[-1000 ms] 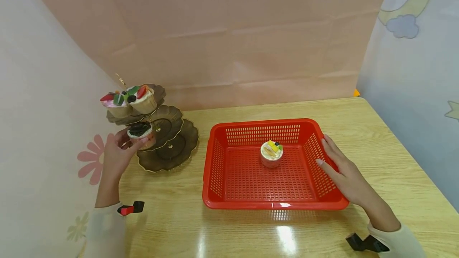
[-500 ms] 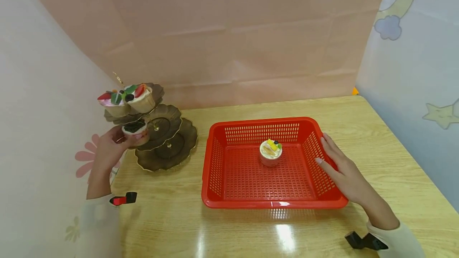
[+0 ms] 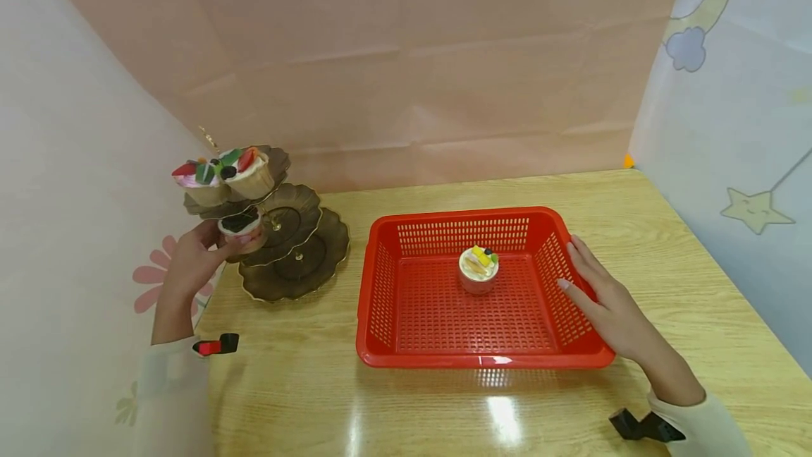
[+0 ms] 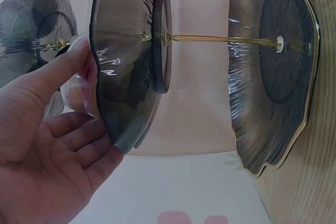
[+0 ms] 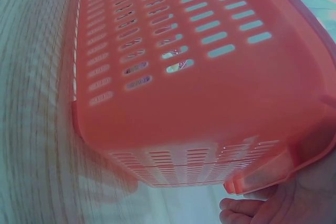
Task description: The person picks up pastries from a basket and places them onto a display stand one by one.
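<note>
In the head view, my left hand [image 3: 188, 259] holds a dessert cup [image 3: 250, 237] with a dark topping on the middle tier of a three-tier cake stand [image 3: 320, 259]. The left wrist view has the thumb on one side of the cup [image 4: 79, 93] and fingers along the other, fingertips at the scalloped tier edge. My right hand [image 3: 612, 312] grips the right rim of a red plastic basket [image 3: 438, 360], thumb over the inside, fingers outside under the rim. Inside the basket stands another dessert cup [image 3: 478, 275] with cream and yellow fruit pieces.
Two cupcakes [image 3: 250, 175] topped with strawberry and leaves stand on the top tier, above the left hand. A patterned wall sheet [image 3: 82, 231] rises close at the left. The wooden table [image 3: 304, 372] extends in front of the basket.
My left hand has moved slightly left with the dark-topped dessert cup, further in under the top tier. The right hand and basket have stayed put.
</note>
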Action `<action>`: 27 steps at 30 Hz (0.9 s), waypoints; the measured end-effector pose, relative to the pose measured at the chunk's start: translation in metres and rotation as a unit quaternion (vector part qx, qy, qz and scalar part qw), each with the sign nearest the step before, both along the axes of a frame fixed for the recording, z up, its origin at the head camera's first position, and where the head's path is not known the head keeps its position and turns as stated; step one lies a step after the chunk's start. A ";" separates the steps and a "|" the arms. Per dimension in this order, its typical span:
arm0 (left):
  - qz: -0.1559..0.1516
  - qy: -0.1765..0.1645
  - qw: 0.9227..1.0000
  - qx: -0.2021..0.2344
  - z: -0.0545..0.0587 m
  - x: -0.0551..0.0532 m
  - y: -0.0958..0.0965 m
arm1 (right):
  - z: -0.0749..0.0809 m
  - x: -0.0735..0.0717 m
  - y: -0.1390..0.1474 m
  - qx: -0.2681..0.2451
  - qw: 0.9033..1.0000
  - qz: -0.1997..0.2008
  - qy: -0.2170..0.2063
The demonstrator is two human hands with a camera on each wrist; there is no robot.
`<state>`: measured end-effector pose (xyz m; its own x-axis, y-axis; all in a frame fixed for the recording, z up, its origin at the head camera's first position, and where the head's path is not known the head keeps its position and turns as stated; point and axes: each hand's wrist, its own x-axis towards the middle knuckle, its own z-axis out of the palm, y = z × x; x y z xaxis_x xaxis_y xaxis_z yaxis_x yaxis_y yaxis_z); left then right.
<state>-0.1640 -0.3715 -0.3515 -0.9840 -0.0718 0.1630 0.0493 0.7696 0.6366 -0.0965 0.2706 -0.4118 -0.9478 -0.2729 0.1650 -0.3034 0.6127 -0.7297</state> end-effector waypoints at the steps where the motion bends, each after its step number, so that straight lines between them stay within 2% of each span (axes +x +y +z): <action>1: 0.000 -0.002 1.000 0.000 0.000 0.000 0.000 | 0.000 0.000 0.000 0.001 1.000 0.000 0.002; 10: -0.013 -0.004 1.000 0.007 0.001 -0.004 -0.003 | 0.001 0.002 0.000 0.003 1.000 -0.002 0.006; 15: -0.023 -0.019 0.999 0.023 0.004 -0.003 -0.005 | 0.001 0.003 0.000 -0.002 1.000 -0.005 0.003; 18: -0.027 -0.010 0.999 0.029 0.008 0.004 -0.007 | 0.000 0.003 -0.001 -0.005 1.000 -0.005 0.000; 22: -0.027 0.016 0.999 0.022 0.011 0.019 -0.012 | 0.000 0.001 -0.002 -0.002 1.000 -0.003 0.002; 27: -0.020 0.004 1.000 0.016 0.013 0.038 -0.009 | 0.001 0.000 -0.001 0.001 1.000 -0.003 0.000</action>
